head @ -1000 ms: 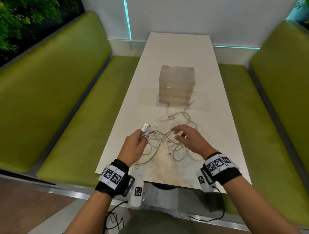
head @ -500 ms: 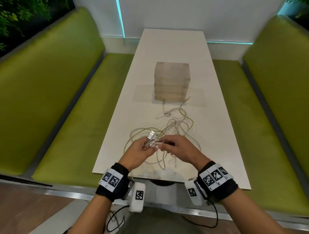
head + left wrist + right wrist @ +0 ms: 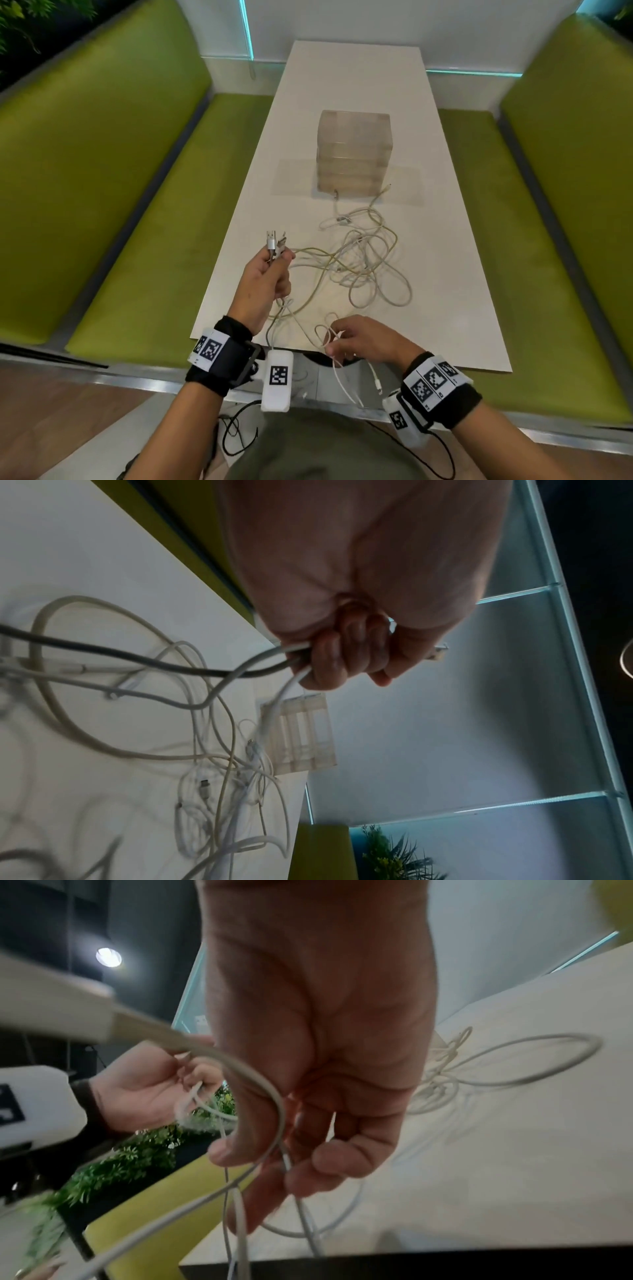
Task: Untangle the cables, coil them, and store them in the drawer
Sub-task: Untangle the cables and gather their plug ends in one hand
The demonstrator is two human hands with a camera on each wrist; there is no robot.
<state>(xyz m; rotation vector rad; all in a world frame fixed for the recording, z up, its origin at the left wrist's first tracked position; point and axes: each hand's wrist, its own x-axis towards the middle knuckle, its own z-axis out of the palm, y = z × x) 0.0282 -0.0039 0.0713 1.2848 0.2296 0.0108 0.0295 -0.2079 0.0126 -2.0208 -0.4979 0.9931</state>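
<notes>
A tangle of white and beige cables (image 3: 363, 263) lies on the white table (image 3: 445, 274), in front of a translucent drawer unit (image 3: 354, 154). My left hand (image 3: 267, 277) is raised over the table's left edge and grips several cable ends, with silver USB plugs (image 3: 272, 241) sticking up from the fist. In the left wrist view the fingers (image 3: 342, 653) are curled round the cords. My right hand (image 3: 359, 339) sits at the near table edge and pinches a thin white cable (image 3: 337, 373) that hangs over the edge. The right wrist view shows the white cable (image 3: 284, 1156) between thumb and fingers.
Green benches flank the table: one bench (image 3: 120, 212) on the left and another bench (image 3: 548, 240) on the right. The drawer unit's drawers look closed. A white wall with a teal light strip (image 3: 246, 31) stands behind the table's far end.
The hands were together over the tangle; now my left hand has lifted left with the plugs and my right hand has drawn a white cable back to the near edge.
</notes>
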